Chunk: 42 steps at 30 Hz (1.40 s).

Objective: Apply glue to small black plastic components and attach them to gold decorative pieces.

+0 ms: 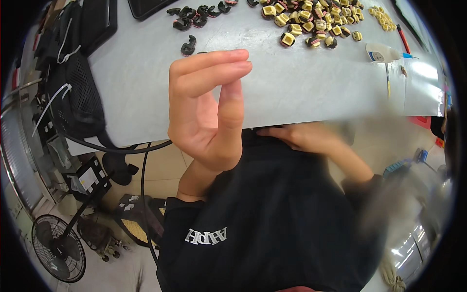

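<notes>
My left hand (206, 109) is raised in front of the table edge, close to the camera. Its index and middle fingers point right, pressed together, with the thumb tip up against them; nothing shows between them. Lower and to the right, my right hand (309, 137) lies at the front edge of the table against my black shirt (272, 209). One or two of its fingers reach left along the cloth, while the others are hidden, so whether it grips anything is unclear. Beyond the left hand sits a curved black piece (188, 45) on the grey table (292, 87).
Several black pieces (199, 17) lie at the far left-middle. A pile of cream-and-black small parts (318, 22) and smaller yellow parts (383, 18) sit far right, near a white glue bottle (384, 53) and red pen (404, 39). A black mesh bag (83, 90) and cables edge the left.
</notes>
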Each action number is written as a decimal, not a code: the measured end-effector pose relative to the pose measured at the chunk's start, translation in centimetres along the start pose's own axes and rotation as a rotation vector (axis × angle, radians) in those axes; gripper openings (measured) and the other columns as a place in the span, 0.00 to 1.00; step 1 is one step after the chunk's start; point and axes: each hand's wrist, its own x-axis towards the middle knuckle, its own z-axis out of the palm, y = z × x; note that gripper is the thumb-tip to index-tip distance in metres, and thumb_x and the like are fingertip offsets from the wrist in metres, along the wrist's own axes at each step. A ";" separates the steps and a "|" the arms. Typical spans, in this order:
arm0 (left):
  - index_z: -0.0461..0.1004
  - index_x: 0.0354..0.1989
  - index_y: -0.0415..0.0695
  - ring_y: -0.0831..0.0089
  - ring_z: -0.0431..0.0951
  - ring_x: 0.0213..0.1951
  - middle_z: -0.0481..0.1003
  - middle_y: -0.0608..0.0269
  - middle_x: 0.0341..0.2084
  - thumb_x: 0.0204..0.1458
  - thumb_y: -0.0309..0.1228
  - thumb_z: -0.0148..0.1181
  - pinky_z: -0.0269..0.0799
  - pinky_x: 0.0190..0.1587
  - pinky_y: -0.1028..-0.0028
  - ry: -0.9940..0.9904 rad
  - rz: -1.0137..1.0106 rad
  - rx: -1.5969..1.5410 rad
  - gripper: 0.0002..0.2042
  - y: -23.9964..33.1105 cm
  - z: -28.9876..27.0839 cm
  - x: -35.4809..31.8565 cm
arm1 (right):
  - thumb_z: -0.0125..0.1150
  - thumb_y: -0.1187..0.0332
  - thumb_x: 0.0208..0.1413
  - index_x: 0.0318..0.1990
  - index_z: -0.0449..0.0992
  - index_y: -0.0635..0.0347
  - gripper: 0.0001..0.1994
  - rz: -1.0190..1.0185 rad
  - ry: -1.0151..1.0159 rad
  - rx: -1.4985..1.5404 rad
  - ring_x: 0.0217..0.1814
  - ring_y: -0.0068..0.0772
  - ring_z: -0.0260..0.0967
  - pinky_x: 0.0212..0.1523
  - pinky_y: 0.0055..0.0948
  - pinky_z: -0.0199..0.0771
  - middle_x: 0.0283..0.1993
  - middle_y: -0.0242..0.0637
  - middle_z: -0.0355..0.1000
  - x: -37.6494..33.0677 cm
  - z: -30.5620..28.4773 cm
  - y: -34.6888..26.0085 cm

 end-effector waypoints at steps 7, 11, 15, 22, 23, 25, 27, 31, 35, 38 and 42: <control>0.69 0.35 0.32 0.71 0.68 0.34 0.71 0.47 0.37 0.46 0.16 0.46 0.63 0.34 0.76 0.018 0.019 0.032 0.08 0.4 0.3 -0.1 | 0.47 0.70 0.51 0.47 0.68 0.61 0.15 -0.241 0.164 -0.240 0.45 0.43 0.68 0.45 0.34 0.67 0.41 0.40 0.69 2.0 0.2 0.0; 0.69 0.35 0.32 0.71 0.68 0.34 0.71 0.47 0.36 0.46 0.16 0.46 0.63 0.34 0.76 0.004 0.043 0.054 0.08 0.7 1.2 -0.3 | 0.46 0.69 0.52 0.45 0.68 0.63 0.14 -0.297 0.115 -0.486 0.47 0.42 0.67 0.48 0.32 0.65 0.42 0.41 0.68 1.4 0.2 0.7; 0.69 0.35 0.32 0.71 0.68 0.34 0.71 0.47 0.36 0.45 0.16 0.46 0.63 0.34 0.76 -0.007 0.062 0.068 0.08 0.8 1.3 -0.3 | 0.48 0.69 0.51 0.42 0.70 0.64 0.12 -0.379 0.237 -0.484 0.47 0.42 0.67 0.47 0.31 0.66 0.43 0.42 0.69 1.5 0.8 1.8; 0.69 0.34 0.32 0.71 0.69 0.33 0.71 0.47 0.36 0.45 0.16 0.46 0.63 0.33 0.76 -0.022 0.086 0.081 0.09 0.8 1.1 -0.2 | 0.50 0.71 0.53 0.41 0.73 0.64 0.10 -0.120 0.097 0.106 0.43 0.39 0.71 0.44 0.29 0.70 0.44 0.42 0.70 -0.2 1.1 2.5; 0.69 0.34 0.32 0.71 0.69 0.33 0.71 0.47 0.36 0.45 0.16 0.46 0.63 0.34 0.76 -0.022 0.084 0.079 0.08 0.7 1.2 -0.3 | 0.51 0.72 0.53 0.42 0.73 0.64 0.10 -0.048 0.136 0.202 0.42 0.37 0.71 0.44 0.28 0.70 0.45 0.42 0.70 -0.8 1.0 2.0; 0.69 0.34 0.32 0.71 0.69 0.33 0.71 0.46 0.36 0.45 0.16 0.45 0.63 0.34 0.76 -0.024 0.080 0.076 0.08 0.6 1.2 -0.3 | 0.51 0.74 0.54 0.42 0.73 0.63 0.10 0.026 0.175 0.301 0.41 0.35 0.72 0.43 0.27 0.71 0.45 0.41 0.71 -1.6 1.0 1.2; 0.69 0.34 0.32 0.71 0.69 0.33 0.71 0.46 0.36 0.45 0.16 0.45 0.64 0.34 0.76 -0.021 0.077 0.079 0.08 0.7 1.3 -0.3 | 0.57 0.73 0.50 0.41 0.74 0.64 0.10 0.072 0.249 0.762 0.39 0.33 0.72 0.41 0.26 0.71 0.43 0.41 0.71 -1.9 1.2 0.3; 0.69 0.34 0.32 0.71 0.69 0.33 0.71 0.46 0.36 0.46 0.16 0.45 0.64 0.34 0.76 -0.012 0.077 0.073 0.08 0.8 1.5 -0.3 | 0.59 0.74 0.49 0.40 0.73 0.68 0.11 -0.012 0.356 1.239 0.38 0.33 0.71 0.37 0.25 0.73 0.39 0.44 0.70 -2.7 1.4 -0.6; 0.69 0.34 0.31 0.70 0.69 0.33 0.71 0.46 0.35 0.46 0.16 0.45 0.64 0.34 0.76 -0.011 0.085 0.068 0.08 0.8 1.6 -0.3 | 0.59 0.73 0.50 0.40 0.72 0.71 0.12 -0.207 0.416 1.458 0.35 0.35 0.72 0.33 0.26 0.75 0.36 0.48 0.69 -2.7 0.6 -2.5; 0.69 0.34 0.32 0.70 0.69 0.33 0.72 0.46 0.35 0.46 0.16 0.45 0.64 0.34 0.76 -0.009 0.083 0.067 0.08 0.9 1.6 -0.4 | 0.59 0.71 0.51 0.40 0.72 0.72 0.12 -0.302 0.428 1.524 0.32 0.36 0.72 0.30 0.27 0.75 0.34 0.49 0.69 -2.6 0.3 -3.7; 0.70 0.33 0.32 0.70 0.70 0.34 0.72 0.47 0.35 0.46 0.16 0.45 0.64 0.34 0.76 -0.010 0.084 0.052 0.08 0.8 1.7 -0.4 | 0.59 0.67 0.51 0.38 0.71 0.72 0.14 -0.352 0.448 1.534 0.27 0.34 0.71 0.25 0.26 0.75 0.31 0.47 0.68 -2.4 0.2 -4.7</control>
